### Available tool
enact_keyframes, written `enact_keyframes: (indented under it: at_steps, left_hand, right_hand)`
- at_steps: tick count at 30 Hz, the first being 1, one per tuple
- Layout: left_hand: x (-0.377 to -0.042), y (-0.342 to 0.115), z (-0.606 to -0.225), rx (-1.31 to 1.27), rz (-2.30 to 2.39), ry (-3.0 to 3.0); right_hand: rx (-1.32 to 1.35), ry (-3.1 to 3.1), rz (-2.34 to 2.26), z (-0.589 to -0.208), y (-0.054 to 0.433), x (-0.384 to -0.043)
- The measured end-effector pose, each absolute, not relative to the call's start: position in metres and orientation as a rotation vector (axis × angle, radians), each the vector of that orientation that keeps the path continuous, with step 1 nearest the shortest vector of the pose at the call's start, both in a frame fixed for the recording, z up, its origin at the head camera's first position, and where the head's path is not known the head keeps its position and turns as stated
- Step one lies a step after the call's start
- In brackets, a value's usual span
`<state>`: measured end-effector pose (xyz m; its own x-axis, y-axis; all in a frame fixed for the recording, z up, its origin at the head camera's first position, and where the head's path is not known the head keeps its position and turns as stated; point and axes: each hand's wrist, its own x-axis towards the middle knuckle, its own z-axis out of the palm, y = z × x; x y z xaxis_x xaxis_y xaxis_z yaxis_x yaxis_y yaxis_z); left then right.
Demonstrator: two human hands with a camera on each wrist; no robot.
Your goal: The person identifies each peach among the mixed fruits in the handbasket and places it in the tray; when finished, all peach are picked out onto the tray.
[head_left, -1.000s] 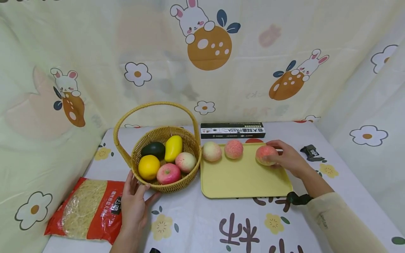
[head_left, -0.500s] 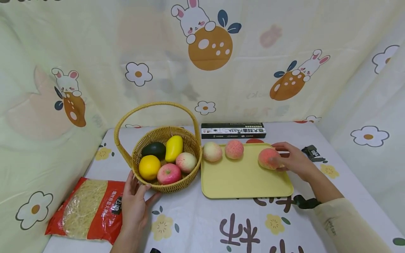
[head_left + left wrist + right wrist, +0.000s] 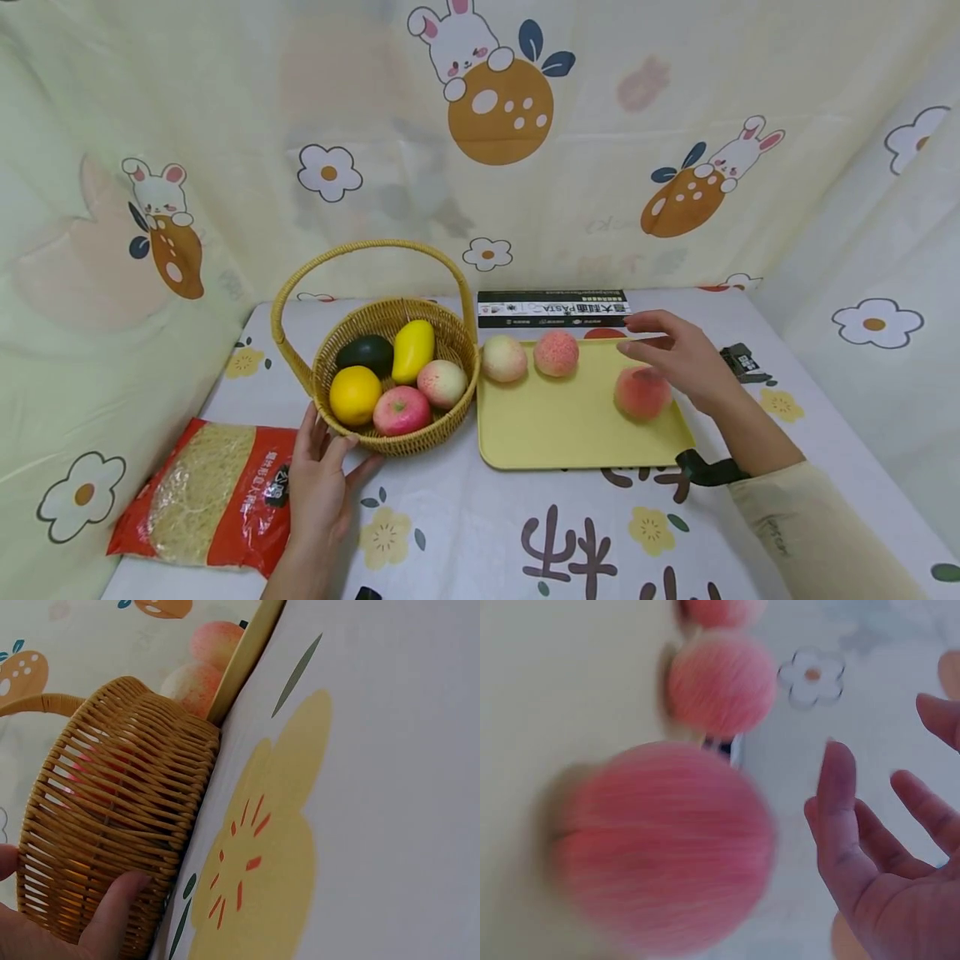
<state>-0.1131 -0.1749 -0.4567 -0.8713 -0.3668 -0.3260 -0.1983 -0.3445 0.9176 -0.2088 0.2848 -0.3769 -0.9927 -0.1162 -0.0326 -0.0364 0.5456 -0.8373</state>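
A wicker basket [image 3: 427, 433] with a tall handle stands left of centre. It holds a dark green fruit [image 3: 365, 356], a mango [image 3: 414, 352], an orange [image 3: 356, 395], an apple [image 3: 402, 410] and a pale peach [image 3: 442, 384]. My left hand [image 3: 318, 483] rests against its near left side, the thumb [image 3: 116, 915] on the woven wall. On a yellow tray [image 3: 555, 433] lie a pale peach [image 3: 504, 359], a pink peach [image 3: 557, 354] and a redder peach [image 3: 642, 393]. My right hand [image 3: 686, 362] hovers over the redder peach, holding nothing, fingers apart from it in the right wrist view.
A red bag of pasta [image 3: 202, 496] lies left of my left hand. A black-and-white pasta box [image 3: 553, 310] sits behind the tray. To the right of the tray lies a small black object [image 3: 742, 363]. Patterned curtains [image 3: 375, 100] enclose the table.
My right hand has let go of the redder peach, which moved slightly right and nearer on the tray, and has lifted up and away from it. My left hand has stayed at the basket.
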Motion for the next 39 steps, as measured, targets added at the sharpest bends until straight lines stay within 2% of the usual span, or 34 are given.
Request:
enact_keyframes:
  at_steps: [12, 22, 39]
  left_hand:
    - [-0.116, -0.173, -0.454, 0.753, -2.371, -1.748]
    - [-0.115, -0.174, -0.455, 0.729, -2.361, -1.766]
    - [-0.113, -0.176, -0.456, 0.754, -2.38, -1.746]
  right_hand:
    - [-0.479, 2.509, -1.473, -0.342, 0.208, -0.214]
    - [-0.623, 2.431, -1.373, -0.336, 0.167, -0.225]
    - [-0.97, 2.505, -0.9, -0.331, 0.081, -0.239]
